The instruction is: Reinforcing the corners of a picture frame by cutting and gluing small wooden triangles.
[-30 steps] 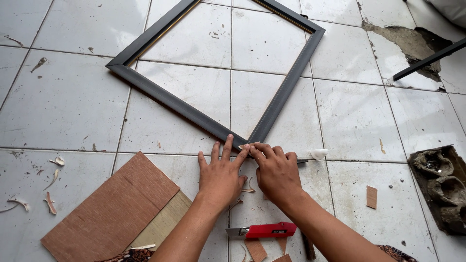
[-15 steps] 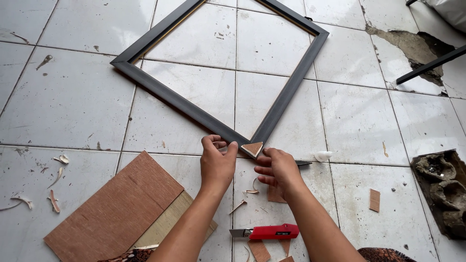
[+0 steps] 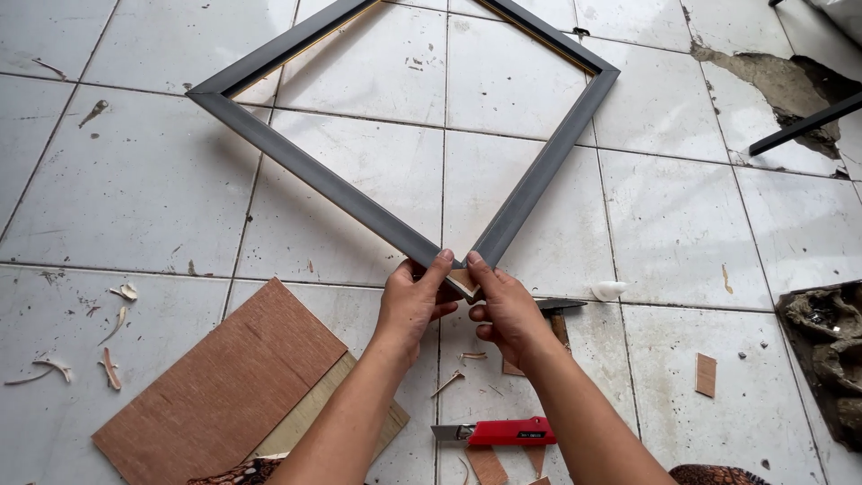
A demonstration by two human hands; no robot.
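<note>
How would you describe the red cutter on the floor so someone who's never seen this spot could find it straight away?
Start at the big dark grey frame lying on the white floor tiles, and follow it down to the corner that both hands pinch. Below the right hand, beside that forearm, lies the utility knife. Its bright red body and grey blade end set it apart from the brown wood scraps and the brown board.

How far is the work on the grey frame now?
Done: the grey frame lies assembled on the tiled floor. In hand: left hand and right hand hold a small wooden piece at its near corner. Left: whether it is fixed cannot be seen; the red knife lies unused.
</note>
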